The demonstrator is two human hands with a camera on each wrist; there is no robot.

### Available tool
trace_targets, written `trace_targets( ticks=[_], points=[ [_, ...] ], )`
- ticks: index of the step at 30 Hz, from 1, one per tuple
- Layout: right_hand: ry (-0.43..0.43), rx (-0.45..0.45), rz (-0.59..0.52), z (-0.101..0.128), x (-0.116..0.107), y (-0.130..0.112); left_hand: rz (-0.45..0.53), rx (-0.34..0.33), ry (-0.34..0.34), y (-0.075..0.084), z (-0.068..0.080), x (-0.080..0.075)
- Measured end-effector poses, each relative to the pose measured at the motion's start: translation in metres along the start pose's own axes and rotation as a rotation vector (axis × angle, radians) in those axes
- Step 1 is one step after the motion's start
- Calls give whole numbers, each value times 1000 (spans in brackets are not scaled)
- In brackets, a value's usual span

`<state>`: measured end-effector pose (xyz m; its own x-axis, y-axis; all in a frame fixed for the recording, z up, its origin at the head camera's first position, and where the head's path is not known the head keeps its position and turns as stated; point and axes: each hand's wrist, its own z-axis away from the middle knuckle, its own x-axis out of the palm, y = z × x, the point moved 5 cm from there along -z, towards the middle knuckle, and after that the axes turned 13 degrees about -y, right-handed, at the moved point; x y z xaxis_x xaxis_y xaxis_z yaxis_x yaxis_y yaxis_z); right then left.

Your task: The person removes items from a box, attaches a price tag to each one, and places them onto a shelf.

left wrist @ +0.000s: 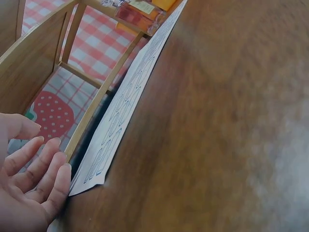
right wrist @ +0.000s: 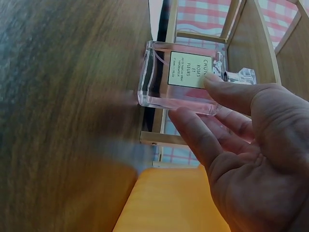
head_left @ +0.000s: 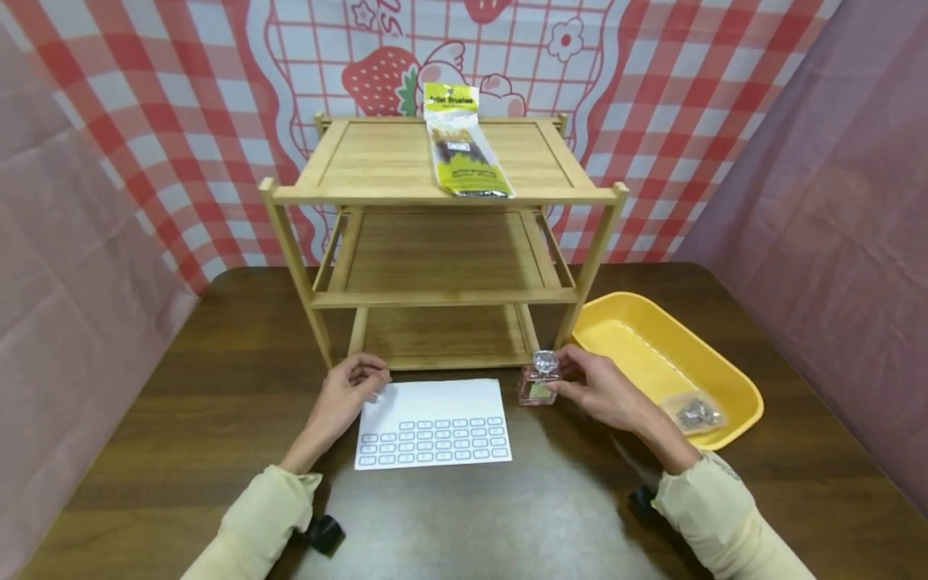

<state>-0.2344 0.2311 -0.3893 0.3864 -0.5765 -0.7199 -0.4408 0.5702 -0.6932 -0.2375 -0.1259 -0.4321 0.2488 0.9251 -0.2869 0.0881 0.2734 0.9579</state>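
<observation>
My right hand [head_left: 607,390] pinches a perfume bottle [head_left: 539,385] of pink liquid with a clear faceted cap, upright just right of the sticker sheet. In the right wrist view the thumb lies over the edge of the pale label [right wrist: 186,70], and the fingers reach along the bottle's side. A white sheet of small blue-framed labels [head_left: 435,411] lies flat on the table before the shelf. At its far left corner rests my left hand [head_left: 346,395], fingers loosely curled and holding nothing in the left wrist view.
A three-tier wooden shelf [head_left: 449,300] stands behind the sheet. A pack of artist brushes [head_left: 467,153] lies on its top tier. To the right, a yellow basin [head_left: 631,322] contains a small clear bag of metal bits [head_left: 698,413]. Checked cloth [head_left: 196,80] hangs behind.
</observation>
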Motion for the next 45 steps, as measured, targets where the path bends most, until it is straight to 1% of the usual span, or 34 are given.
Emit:
trace_targets(
  ticks=[10, 18, 23, 28, 34, 37, 41, 45],
  points=[
    [23, -9, 18, 4, 3, -1, 13, -17, -2, -3, 4, -2],
    [42, -18, 20, 7, 3, -2, 8, -7, -3, -1, 4, -3],
    [60, -2, -1, 7, 4, -5, -29, 2, 5, -1, 5, -7],
    [142, -14, 33, 11, 0, -12, -92, -5, 10, -1, 6, -12],
    [298, -131, 152, 18, -11, -24, -157, -16, 12, -1, 8, -16],
    [359, -194, 198, 21, -15, -33, -206, -18, 15, -1, 9, -18],
    [399, -291, 304, 21, -17, -48, -264, -9, 14, -1, 9, -20],
    [392, -392, 418, 17, -13, -63, -296, 12, 4, -2, 9, -20]
  ],
)
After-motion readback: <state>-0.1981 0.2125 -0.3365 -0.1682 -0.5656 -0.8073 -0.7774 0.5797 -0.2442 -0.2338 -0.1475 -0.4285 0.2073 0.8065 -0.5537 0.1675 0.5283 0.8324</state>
